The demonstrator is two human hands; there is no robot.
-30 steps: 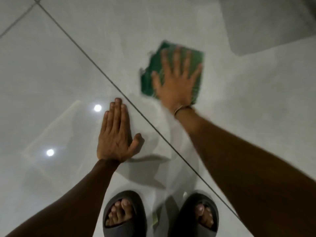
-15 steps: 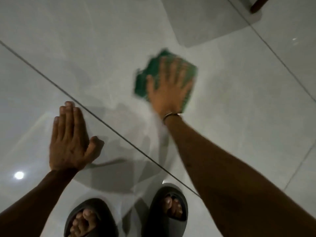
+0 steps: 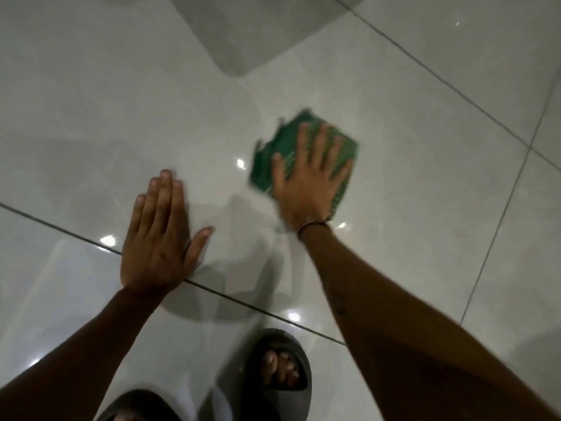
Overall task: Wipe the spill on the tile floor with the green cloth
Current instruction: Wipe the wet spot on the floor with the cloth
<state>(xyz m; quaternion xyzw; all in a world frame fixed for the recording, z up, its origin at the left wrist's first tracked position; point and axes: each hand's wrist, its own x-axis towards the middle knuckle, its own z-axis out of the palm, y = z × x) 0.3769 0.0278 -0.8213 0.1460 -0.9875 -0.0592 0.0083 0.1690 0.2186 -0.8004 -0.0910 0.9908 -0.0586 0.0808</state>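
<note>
The green cloth (image 3: 264, 165) lies flat on the glossy pale tile floor (image 3: 409, 208), blurred by motion. My right hand (image 3: 306, 183) presses flat on it with fingers spread, covering most of it; a thin band circles the wrist. My left hand (image 3: 158, 235) rests palm-down on the tile to the left, fingers together, thumb out, holding nothing. A faint wet sheen (image 3: 243, 208) shows on the tile between the hands; the spill's edges are hard to tell.
My two feet in dark slides (image 3: 279, 369) stand at the bottom of the view. Dark grout lines (image 3: 243, 303) cross the floor. A grey shadowed shape (image 3: 243, 34) lies on the floor at the top. Ceiling lights reflect as bright spots.
The view has swung, so both hands sit further right in the frame. My right hand keeps sliding the cloth over the tile; my left hand stays planted on the floor.
</note>
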